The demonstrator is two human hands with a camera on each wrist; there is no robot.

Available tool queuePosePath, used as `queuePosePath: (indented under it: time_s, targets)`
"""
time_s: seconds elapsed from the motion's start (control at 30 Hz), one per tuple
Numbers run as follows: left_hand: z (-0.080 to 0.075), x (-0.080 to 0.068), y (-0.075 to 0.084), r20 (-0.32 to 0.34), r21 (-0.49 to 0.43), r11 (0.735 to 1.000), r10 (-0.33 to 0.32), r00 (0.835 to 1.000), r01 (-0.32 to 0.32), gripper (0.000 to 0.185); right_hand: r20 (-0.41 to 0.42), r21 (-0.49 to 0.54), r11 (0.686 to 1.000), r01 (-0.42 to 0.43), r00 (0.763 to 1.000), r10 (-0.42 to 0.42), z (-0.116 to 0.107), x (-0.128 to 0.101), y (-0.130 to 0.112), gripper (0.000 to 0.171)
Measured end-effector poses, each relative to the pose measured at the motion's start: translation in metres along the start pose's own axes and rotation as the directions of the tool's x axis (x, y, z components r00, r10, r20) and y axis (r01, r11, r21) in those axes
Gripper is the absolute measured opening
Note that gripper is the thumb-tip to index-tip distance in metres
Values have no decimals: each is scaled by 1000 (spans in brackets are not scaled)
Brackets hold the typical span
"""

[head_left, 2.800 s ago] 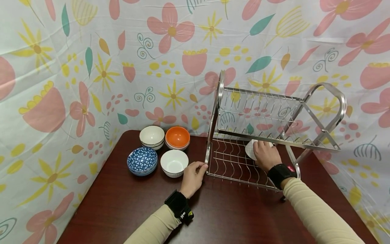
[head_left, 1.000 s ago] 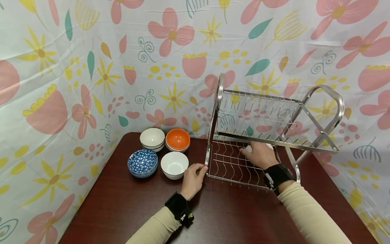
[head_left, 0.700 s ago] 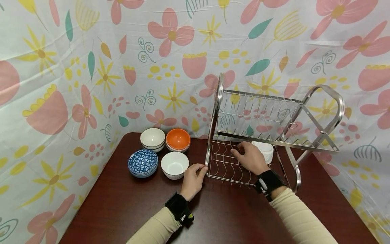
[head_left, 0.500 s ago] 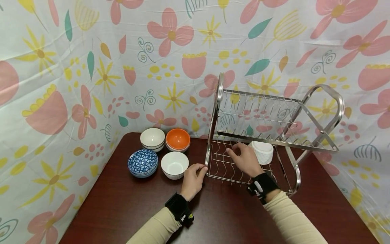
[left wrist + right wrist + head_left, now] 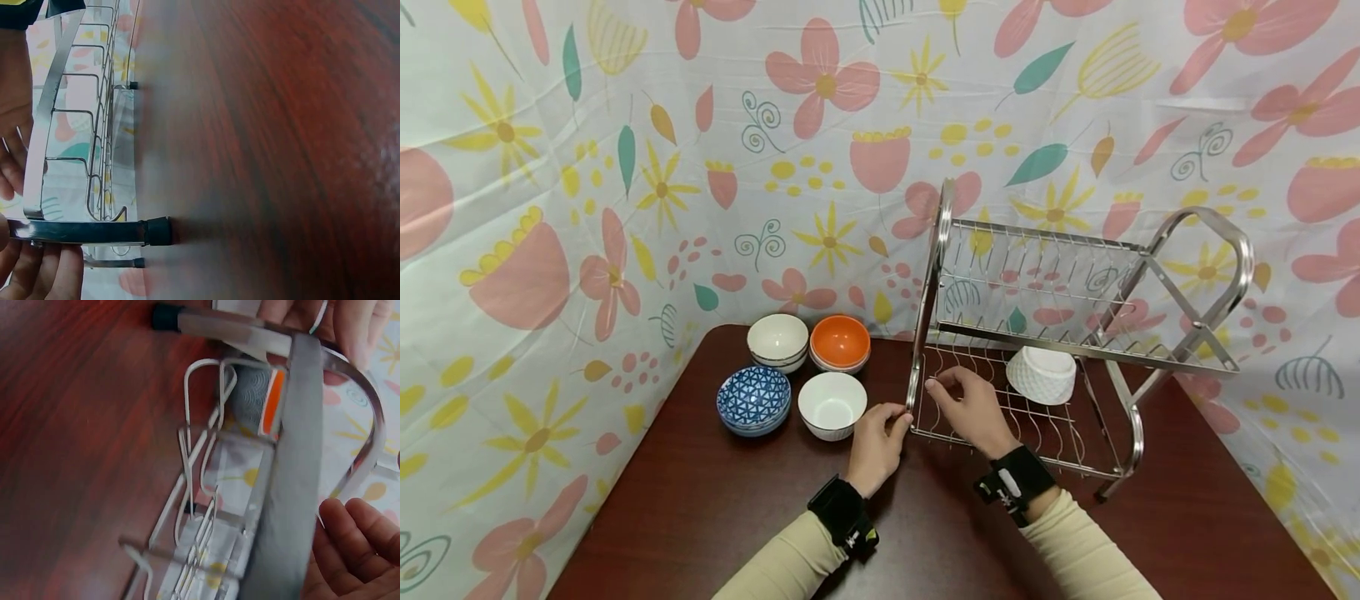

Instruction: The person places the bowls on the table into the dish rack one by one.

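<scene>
A two-tier steel dish rack [image 5: 1195, 333] stands on the right of the dark red table. One white ribbed bowl [image 5: 1041, 375] lies upside down on its lower tier. My left hand [image 5: 897, 417] grips the rack's front-left bottom corner; in the left wrist view its fingers [image 5: 47, 269] wrap the leg bar near the black foot [image 5: 157, 230]. My right hand [image 5: 943, 385] hovers over the left end of the lower tier, fingers loosely curled and holding nothing. The right wrist view shows its relaxed fingers [image 5: 350, 550] beside the rack's upright strip [image 5: 294, 462].
Left of the rack sit a white dark-rimmed bowl [image 5: 777, 337], an orange bowl [image 5: 839, 340], a blue patterned bowl [image 5: 752, 397] and a plain white bowl [image 5: 831, 403]. A floral cloth [image 5: 625, 167] hangs behind and along both sides. Bare tabletop [image 5: 715, 517] lies in front.
My right hand let go of the white bowl on the lower tier and drew back leftward to the tier's left end. The left hand kept its grip on the corner.
</scene>
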State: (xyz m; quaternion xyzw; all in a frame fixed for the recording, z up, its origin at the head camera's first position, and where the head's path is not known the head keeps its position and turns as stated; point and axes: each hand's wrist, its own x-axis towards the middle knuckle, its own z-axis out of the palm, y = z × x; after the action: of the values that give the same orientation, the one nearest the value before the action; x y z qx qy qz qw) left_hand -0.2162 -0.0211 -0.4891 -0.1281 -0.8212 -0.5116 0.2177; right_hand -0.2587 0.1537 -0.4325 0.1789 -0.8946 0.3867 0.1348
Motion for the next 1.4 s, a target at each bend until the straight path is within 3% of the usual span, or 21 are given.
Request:
queuePosePath:
  time_s: [0.37,0.93,1.4]
  targets:
    - [1,-1,3,-19,15,999,-31,999,31,10,-47,101,995,6,999,-1,16,-9,-10,30]
    - [-1,-3,7,-29,14,997,-80,996,81,11,-95,220,973,-62,992,84,34,-18,-18,28]
    - [-2,-3,5,-31,22,998,-50,998,51,10,-70,261,964,-60,994,80,44,-21,-15,17]
